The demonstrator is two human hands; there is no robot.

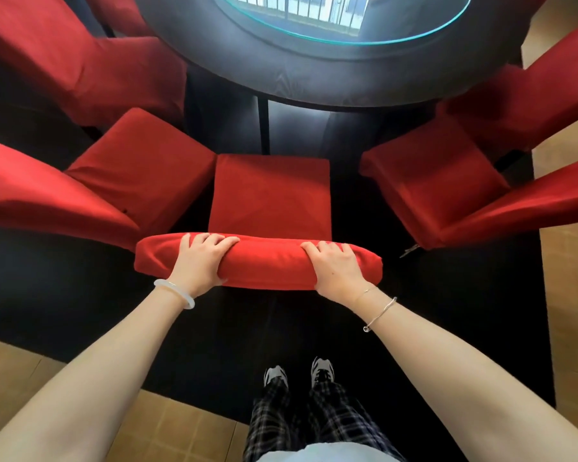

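Head view: left hand (199,261) and right hand (336,266) are both curling over the chair (269,195) back, gripping it. It's sitting mid-rug (80,295), facing the table (314,78), between side chairs (141,168). Pushing crooked is probably going to clip one or bunch the rug.

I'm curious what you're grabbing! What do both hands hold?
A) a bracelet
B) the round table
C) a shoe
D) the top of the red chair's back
D: the left hand and the right hand both grip the top of the chair back, with fingers curled over its far edge.
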